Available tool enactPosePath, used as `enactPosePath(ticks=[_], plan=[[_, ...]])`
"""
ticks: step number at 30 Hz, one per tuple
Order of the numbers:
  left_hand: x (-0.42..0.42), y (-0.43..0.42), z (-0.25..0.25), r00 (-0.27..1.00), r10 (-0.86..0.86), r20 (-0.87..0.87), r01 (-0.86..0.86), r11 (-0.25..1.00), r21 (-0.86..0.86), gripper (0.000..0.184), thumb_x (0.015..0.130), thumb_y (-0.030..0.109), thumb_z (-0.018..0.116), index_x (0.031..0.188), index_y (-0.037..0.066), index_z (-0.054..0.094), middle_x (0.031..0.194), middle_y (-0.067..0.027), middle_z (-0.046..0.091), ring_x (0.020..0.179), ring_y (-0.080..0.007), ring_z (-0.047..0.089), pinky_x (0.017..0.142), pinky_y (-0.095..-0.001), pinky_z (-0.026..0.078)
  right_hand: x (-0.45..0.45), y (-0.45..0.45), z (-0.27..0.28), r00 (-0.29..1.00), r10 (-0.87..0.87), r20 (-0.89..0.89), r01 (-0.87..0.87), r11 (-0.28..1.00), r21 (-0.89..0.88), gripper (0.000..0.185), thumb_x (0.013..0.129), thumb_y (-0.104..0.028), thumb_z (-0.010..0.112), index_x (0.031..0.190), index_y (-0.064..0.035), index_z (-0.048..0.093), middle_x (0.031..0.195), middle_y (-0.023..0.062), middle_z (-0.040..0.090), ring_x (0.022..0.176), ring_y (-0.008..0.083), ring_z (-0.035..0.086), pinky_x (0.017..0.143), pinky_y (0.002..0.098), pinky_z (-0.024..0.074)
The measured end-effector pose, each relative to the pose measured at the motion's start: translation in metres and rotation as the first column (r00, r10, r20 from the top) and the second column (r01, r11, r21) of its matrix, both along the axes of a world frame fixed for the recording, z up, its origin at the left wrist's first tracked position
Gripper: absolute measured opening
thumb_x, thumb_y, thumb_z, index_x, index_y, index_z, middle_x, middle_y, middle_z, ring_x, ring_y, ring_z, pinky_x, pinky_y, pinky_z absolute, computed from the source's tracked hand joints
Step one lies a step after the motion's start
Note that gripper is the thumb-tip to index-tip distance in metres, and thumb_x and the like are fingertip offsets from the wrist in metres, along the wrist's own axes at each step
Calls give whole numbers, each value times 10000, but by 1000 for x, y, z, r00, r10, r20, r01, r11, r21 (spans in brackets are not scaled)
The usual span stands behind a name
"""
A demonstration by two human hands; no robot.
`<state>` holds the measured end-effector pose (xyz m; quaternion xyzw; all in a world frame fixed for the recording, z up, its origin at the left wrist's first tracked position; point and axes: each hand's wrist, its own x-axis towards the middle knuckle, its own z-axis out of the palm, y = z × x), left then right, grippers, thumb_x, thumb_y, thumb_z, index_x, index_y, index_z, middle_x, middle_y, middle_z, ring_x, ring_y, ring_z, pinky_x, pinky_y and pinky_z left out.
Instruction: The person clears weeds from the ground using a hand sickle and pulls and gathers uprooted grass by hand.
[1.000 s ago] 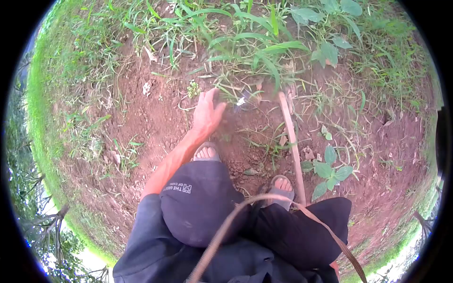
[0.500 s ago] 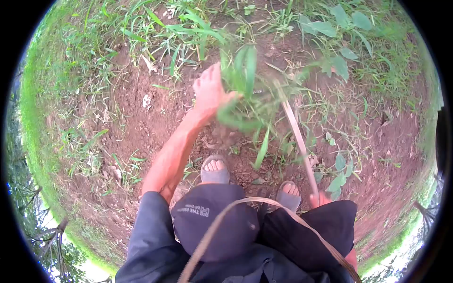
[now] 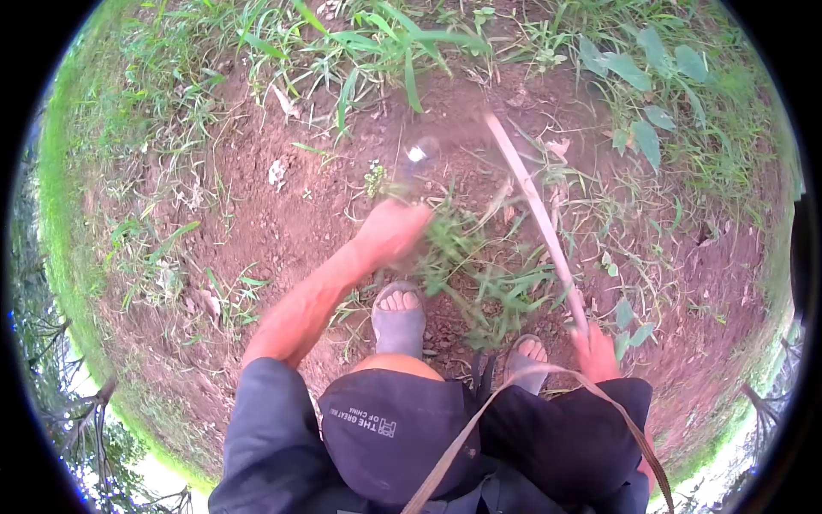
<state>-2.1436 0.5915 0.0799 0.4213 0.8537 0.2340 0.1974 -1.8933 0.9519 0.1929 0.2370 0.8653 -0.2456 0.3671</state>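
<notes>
My left hand (image 3: pixel 394 233) is closed in a fist just above the soil, around weeds. A small-leaved sprig (image 3: pixel 375 178) sticks out beyond the knuckles, and a blurred bunch of green weeds (image 3: pixel 458 244) lies at its right side. My right hand (image 3: pixel 597 353) grips the lower end of a long wooden handle (image 3: pixel 539 210), apparently a hoe. The handle slants up and left, away from me. Its far end is smeared by motion; a bright glint (image 3: pixel 417 154) left of it may be the metal blade.
My sandalled feet, left (image 3: pixel 399 321) and right (image 3: pixel 527 360), stand on reddish soil (image 3: pixel 257 206) close below the weeds. Grass (image 3: pixel 377 43) grows ahead, with a broad-leaved plant (image 3: pixel 646 68) at the upper right. A brown strap (image 3: pixel 462 437) hangs across my lap.
My left hand has come down toward my feet and closed; the long grass beside it has left that spot. The handle's far end has swung up and left, and my right hand shows more fully.
</notes>
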Motion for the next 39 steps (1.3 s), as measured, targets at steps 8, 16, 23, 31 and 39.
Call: enactPosePath(ticks=[8,16,23,31,39], plan=[[75,-162,-46,586,640,497,-686,718,-116,222,905,265,571,997,70,517,734,-182,633,670,-391,639,610,-481,497,1,-22,5,997,61,55,-64,997,53,391,968,-382,509,1043,-3,572,834,273,641,786,489,613,692,555,463],[-21,-131,20,632,775,-17,-775,632,-34,281,903,309,624,1060,83,570,801,-164,665,736,-359,659,654,-440,507,-120,-46,0,920,324,-222,-341,939,-44,422,983,-389,478,941,27,535,765,278,606,735,461,603,643,538,450],[-19,-121,-42,485,822,-298,-854,519,43,171,824,282,651,919,141,638,834,-82,647,722,-306,632,642,-408,462,-104,-37,24,978,209,24,-210,971,115,416,995,-385,442,968,20,532,768,295,592,744,487,588,639,547,441],[-17,-127,-45,470,861,-193,-869,490,70,171,845,282,638,906,123,618,820,-119,650,736,-375,616,655,-472,451,-77,-52,40,979,181,-95,-181,983,6,463,990,-394,451,1013,61,534,858,314,610,802,494,599,697,548,469],[-26,-120,-39,439,841,-315,-855,499,142,127,843,253,625,857,131,594,771,-124,631,680,-362,608,625,-449,442,-106,-58,-18,979,202,34,-205,971,120,418,1001,-368,433,979,35,541,845,304,594,804,500,595,703,562,461]])
